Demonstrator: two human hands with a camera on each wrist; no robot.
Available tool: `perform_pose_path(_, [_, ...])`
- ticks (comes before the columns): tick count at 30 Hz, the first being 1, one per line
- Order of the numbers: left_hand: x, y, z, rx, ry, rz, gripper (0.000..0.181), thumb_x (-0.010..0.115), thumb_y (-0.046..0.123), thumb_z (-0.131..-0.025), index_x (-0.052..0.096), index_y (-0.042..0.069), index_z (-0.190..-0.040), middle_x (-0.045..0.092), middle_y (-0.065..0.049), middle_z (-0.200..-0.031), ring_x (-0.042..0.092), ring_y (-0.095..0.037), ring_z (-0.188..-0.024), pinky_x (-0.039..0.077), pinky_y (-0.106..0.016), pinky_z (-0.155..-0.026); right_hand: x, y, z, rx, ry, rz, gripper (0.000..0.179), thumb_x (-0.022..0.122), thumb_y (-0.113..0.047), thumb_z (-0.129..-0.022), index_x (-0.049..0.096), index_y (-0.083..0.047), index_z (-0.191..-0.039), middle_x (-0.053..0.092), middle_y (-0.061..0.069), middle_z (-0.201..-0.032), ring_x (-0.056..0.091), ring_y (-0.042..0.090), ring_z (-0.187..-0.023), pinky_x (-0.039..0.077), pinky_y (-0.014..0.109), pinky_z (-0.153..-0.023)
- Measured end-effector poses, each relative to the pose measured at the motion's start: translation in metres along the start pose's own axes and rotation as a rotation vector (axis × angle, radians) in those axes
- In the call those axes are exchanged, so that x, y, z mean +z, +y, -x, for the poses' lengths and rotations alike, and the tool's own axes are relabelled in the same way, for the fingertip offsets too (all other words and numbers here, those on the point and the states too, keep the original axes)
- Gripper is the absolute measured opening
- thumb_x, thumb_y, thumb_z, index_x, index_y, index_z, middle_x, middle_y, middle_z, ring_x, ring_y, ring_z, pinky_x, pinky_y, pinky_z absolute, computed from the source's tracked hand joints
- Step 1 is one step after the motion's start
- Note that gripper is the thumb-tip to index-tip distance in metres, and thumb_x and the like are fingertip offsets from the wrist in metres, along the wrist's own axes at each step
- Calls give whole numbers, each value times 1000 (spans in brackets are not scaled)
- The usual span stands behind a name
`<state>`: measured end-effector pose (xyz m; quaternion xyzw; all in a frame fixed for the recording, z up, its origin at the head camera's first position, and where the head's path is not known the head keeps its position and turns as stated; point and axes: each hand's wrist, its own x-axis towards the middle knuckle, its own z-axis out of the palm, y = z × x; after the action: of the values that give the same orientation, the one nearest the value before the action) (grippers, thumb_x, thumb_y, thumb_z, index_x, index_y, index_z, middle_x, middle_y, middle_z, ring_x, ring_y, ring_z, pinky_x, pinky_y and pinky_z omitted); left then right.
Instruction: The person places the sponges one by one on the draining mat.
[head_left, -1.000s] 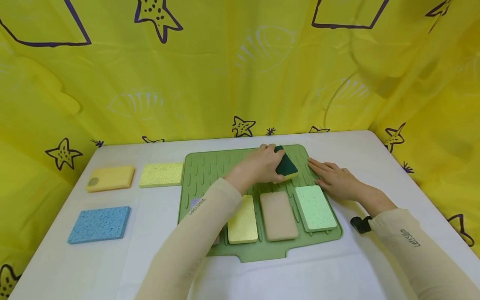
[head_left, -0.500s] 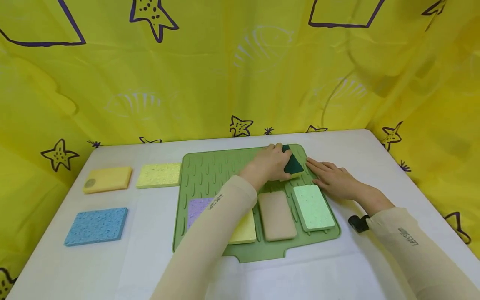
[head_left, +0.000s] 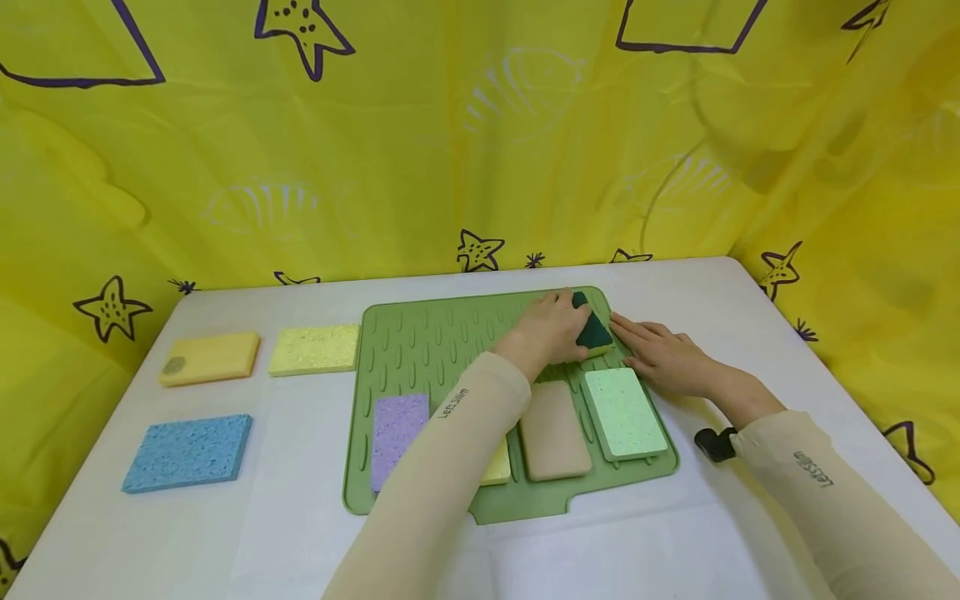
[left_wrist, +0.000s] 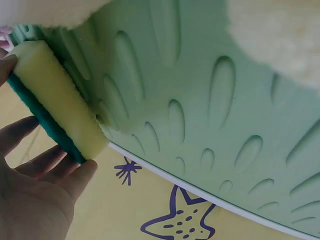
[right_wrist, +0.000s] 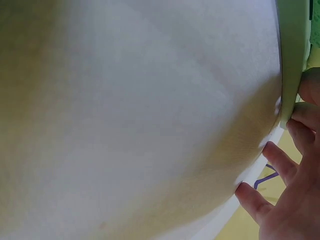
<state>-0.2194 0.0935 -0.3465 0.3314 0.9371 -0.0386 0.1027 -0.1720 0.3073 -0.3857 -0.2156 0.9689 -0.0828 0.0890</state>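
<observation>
Near the far right corner of the green ribbed mat (head_left: 420, 350), my left hand (head_left: 549, 332) grips a scouring sponge (head_left: 595, 333) with a dark green pad on top and yellow foam below. The left wrist view has thumb and fingers on either side of this sponge (left_wrist: 57, 102), its foam facing the mat (left_wrist: 195, 100). My right hand (head_left: 669, 360) rests at the mat's right edge, fingers extended; in the right wrist view its fingertips touch the mat's rim and the table. Along the mat's near half lie purple (head_left: 396, 433), pale yellow (head_left: 497, 468), beige (head_left: 555, 432) and mint (head_left: 625, 414) sponges. My left sleeve partly covers the first two.
Left of the mat, on the white table (head_left: 292, 467), lie an orange-yellow sponge (head_left: 213, 357), a speckled yellow sponge (head_left: 315, 348) and a blue sponge (head_left: 189, 452). A yellow patterned curtain (head_left: 390, 167) encloses the back and sides.
My left hand has moved right with the scouring sponge, toward the mat's right edge. More of the purple sponge shows and less of the pale yellow one. The right hand stays at the mat's edge.
</observation>
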Motion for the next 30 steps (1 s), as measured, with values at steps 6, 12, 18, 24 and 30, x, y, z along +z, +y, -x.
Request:
perform_pose_path(6, [0,3,-1,31,3,13,70,51,53,-99,30,21,-157,22,-13,-164,29,-29,-149,28,-36,-122,0,1,0,3,-1,-2,60,48,-23,-104,25,-8,-158,25,15,-162,35,44,-138,39,68,-94])
perform_pose_path(12, [4,5,-1,48,-5,-24,65,48,50,-101,29,21,-157,17,-14,-166,25,-28,-151,27,-36,-123,-1,-1,0,-4,10,-11,59,49,-24,-104,26,-8,-157,26,15,-162,36,44,-137,40,67,-93])
perform_pose_path(18, [3,5,2,45,-13,-35,67,45,51,-101,24,23,-159,16,-11,-166,21,-26,-153,27,-39,-123,-2,-2,-1,-8,6,-3,59,47,-27,-105,27,-9,-157,26,15,-162,37,45,-136,41,67,-91])
perform_pose_path(24, [0,-1,7,56,-14,-48,72,44,55,-100,18,24,-160,11,-7,-168,17,-26,-154,26,-41,-123,0,-2,-2,-7,-3,-1,59,48,-25,-105,27,-8,-157,24,14,-163,36,44,-138,41,67,-92])
perform_pose_path(30, [-10,-13,14,44,30,-64,70,44,54,-101,20,23,-159,5,-7,-168,10,-28,-155,25,-45,-123,0,-2,-1,-8,2,-7,59,48,-25,-104,27,-7,-157,24,15,-163,36,45,-137,40,68,-92])
